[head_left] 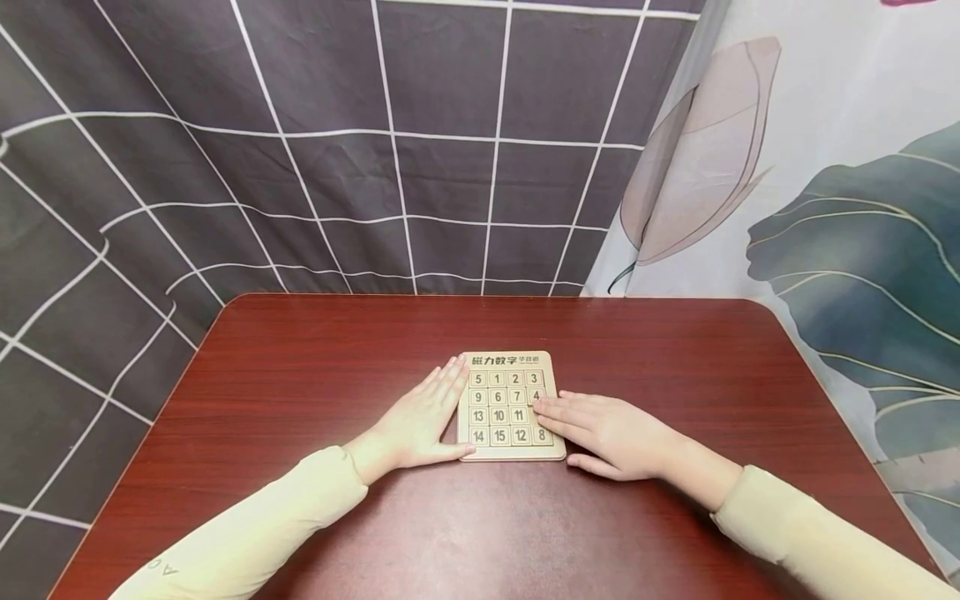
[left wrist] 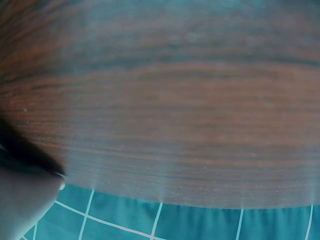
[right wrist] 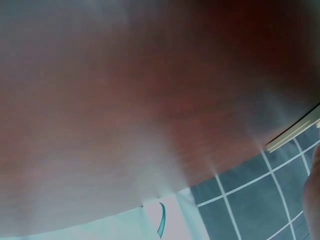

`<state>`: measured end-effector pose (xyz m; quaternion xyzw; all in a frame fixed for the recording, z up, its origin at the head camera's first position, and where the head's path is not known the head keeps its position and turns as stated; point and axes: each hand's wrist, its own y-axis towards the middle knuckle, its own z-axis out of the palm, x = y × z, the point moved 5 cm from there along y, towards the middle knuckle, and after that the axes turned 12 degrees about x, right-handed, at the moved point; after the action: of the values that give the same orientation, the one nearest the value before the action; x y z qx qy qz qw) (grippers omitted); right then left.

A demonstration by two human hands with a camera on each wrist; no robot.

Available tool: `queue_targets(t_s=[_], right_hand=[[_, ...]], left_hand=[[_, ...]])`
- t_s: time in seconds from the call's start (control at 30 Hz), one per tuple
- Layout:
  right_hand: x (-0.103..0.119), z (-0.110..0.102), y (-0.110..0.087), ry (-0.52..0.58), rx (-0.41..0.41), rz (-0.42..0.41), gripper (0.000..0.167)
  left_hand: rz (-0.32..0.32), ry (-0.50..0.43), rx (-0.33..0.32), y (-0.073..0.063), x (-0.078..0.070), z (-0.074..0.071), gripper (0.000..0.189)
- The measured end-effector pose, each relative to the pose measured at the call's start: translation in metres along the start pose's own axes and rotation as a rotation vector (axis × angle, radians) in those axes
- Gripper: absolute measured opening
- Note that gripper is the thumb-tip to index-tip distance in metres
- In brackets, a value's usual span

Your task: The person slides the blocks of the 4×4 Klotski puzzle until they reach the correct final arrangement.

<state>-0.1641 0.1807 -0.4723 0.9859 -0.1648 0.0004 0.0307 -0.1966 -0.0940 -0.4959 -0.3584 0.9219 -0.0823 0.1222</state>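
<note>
A wooden sliding number puzzle (head_left: pixel 517 455) lies flat on the table, its top border printed with dark characters. My left hand (head_left: pixel 420 421) lies along its left edge, fingers extended, the thumb at the lower left corner. From the right, the straight fingertips of my right hand (head_left: pixel 611 433) touch the last column, just below the tile marked 4 (head_left: pixel 536 393). That hand partly covers the spot between tile 4 and the tile marked 8 (head_left: pixel 542 436). In the right wrist view, only the puzzle's edge (right wrist: pixel 292 134) shows beside a blurred part of the hand.
The puzzle rests on a dark red wood-grain table (head_left: pixel 337 333) with rounded far corners. Behind it hangs a dark curtain with a white grid (head_left: pixel 442 175). A pale curtain with large leaf prints (head_left: pixel 697 167) hangs at the right.
</note>
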Motion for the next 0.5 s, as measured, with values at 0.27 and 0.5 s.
queue_targets(t_s=[0.27,0.5], right_hand=[[0.0127,0.0028,-0.0089,-0.024,-0.014,-0.063,0.06],[0.0037,0.0021,-0.0045,-0.046,-0.025,-0.038,0.055]], left_hand=[[0.002,0.008,-0.009,0.0002,0.0006,0.0003,0.112],[0.009,0.006,-0.016,0.0005,-0.0001,-0.0001,0.112]])
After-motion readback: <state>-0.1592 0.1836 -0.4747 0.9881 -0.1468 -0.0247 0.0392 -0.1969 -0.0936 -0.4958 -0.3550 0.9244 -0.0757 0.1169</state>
